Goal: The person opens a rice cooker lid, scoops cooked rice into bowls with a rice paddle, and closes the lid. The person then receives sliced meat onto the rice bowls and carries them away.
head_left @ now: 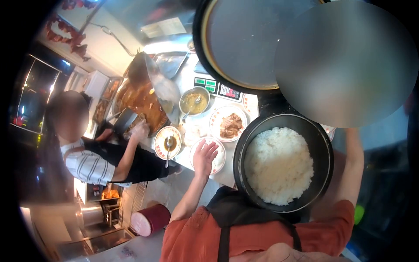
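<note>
My left hand [205,158] has its fingers apart over a white plate [220,163] with a red-patterned rim, and nothing is in it. A large blurred patch hides my right hand; only the forearm shows, reaching up past the right side of a black pot. White rice [279,166] fills much of the black pot [324,174] in front of me. Between the pot and a metal bowl [187,107] of yellowish food lies a plate of sliced meat [231,125]. A bowl of dark sauce [168,142] with a spoon stands left of my left hand.
At the left, a co-worker [94,163] holds a cleaver [125,121] over a round brown board [144,102]. A scale [218,88] and a big round vessel [244,43] are beyond the plates. A red bin [150,219] stands on the floor at lower left.
</note>
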A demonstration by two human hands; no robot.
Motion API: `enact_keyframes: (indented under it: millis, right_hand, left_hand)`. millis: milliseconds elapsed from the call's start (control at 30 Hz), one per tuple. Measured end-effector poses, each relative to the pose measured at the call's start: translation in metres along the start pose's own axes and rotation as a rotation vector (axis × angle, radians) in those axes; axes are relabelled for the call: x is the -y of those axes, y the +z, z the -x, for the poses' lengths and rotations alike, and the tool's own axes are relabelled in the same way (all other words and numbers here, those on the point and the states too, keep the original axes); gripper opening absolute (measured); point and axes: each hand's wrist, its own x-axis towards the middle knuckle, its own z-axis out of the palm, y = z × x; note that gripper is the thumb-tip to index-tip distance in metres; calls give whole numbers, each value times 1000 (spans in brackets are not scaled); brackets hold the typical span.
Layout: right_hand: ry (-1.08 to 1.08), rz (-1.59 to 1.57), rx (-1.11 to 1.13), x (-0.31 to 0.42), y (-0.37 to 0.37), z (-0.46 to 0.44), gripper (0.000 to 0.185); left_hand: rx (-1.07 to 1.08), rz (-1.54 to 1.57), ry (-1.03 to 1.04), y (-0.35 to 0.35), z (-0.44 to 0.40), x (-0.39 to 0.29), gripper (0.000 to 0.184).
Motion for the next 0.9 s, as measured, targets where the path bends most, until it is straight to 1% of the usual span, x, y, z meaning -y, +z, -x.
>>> enact_keyframes:
  millis: [33,67,100,167,200,233,267,333,367,433,467,500,533,567,600,633,700,733,767,833,867,900]
  right_hand:
    - [50,7,7,12,-24,4,34]
    - [75,20,-71,13,-37,5,36]
    - [104,34,-149,16,-51,9,38]
    - [171,147,-179,49,-103,24,38]
    - [109,134,-213,50,-122,30,36]
    - [50,124,-251,49,-140,36,34]
    - [69,136,-258,52,-156,46,34]
    - [4,-156,-190,60,-179,71,29]
    - [23,-147,-199,77,-191,91,29]
    - [319,-335,-6,122,-209,128,21]
    - [291,-385,-19,117,-203,139,18]
    - [293,-374,-30,127,-203,150,18]
    - [309,-423,47,139,-204,160,19]
    - [327,-478,126,151,-200,173,20]
    - [338,-475,124,164,-192,185,20]
    - [323,-499,134,180,-184,194,22]
    - [323,-519,146,213,-165,208,24]
    - [299,-580,181,230,-156,215,24]
    - [284,-643,212,245,-146,223,25]
    - [271,-596,250,266,-120,231,26]
    - [270,-556,288,273,-107,235,26]
    - [267,-516,326,279,-96,237,25]
  left_hand:
    - [14,4,49,0,5,-2,50]
    - [-4,10,85,3,10,-4,44]
    - [-1,10,80,6,15,-4,44]
    - [92,29,227,11,25,-4,36]
    - [156,21,260,20,32,-7,29]
    - [255,-4,289,27,38,-8,26]
    - [380,-11,300,35,42,-9,27]
    - [623,-41,290,52,52,-10,30]
    - [741,-62,272,60,57,-11,31]
    - [914,-130,153,78,66,-12,37]
    - [1001,-114,91,86,68,-7,42]
    - [1086,-98,28,94,70,-3,47]
    - [1096,-89,25,105,73,-1,47]
    - [1153,-102,-58,116,79,1,53]
    - [1206,-119,-144,122,82,3,59]
    - [1210,-117,-156,125,84,6,59]
    - [1256,-21,-420,128,88,11,66]
    - [1261,19,-464,125,92,12,70]
    - [1275,18,-490,118,96,11,70]
    - [1312,120,-433,98,105,5,71]
    - [1303,31,-372,88,110,-5,72]
    - [1305,2,-365,78,109,0,71]
